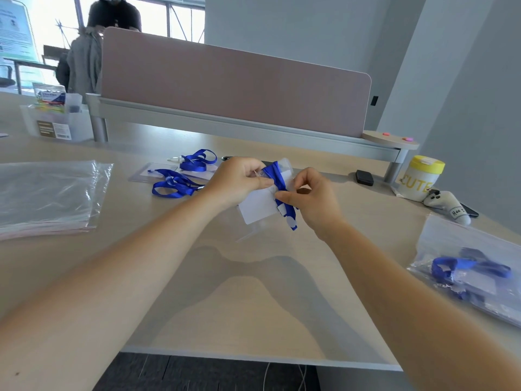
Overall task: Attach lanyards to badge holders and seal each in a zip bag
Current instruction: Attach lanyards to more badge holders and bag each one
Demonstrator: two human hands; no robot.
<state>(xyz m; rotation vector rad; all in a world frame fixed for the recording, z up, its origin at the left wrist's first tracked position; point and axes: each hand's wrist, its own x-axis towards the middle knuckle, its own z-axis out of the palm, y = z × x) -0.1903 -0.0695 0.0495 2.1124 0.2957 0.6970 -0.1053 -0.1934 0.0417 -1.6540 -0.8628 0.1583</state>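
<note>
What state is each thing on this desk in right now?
Clear plastic badge holder with white card: held above the desk, blue ribbon lanyard wrapped around it.
Left hand: pinching the holder's top.
Right hand: pinching the lanyard.
Stack of clear zip bags: flat, unfilled.
Two loose blue lanyards: lying on spare holders.
Filled zip bag: flat, lanyard inside.
White tub with yellow lid: closed.

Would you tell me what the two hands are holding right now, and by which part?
Left hand pinches the badge holder at its top edge; right hand pinches the blue lanyard wrapped across it.
</note>
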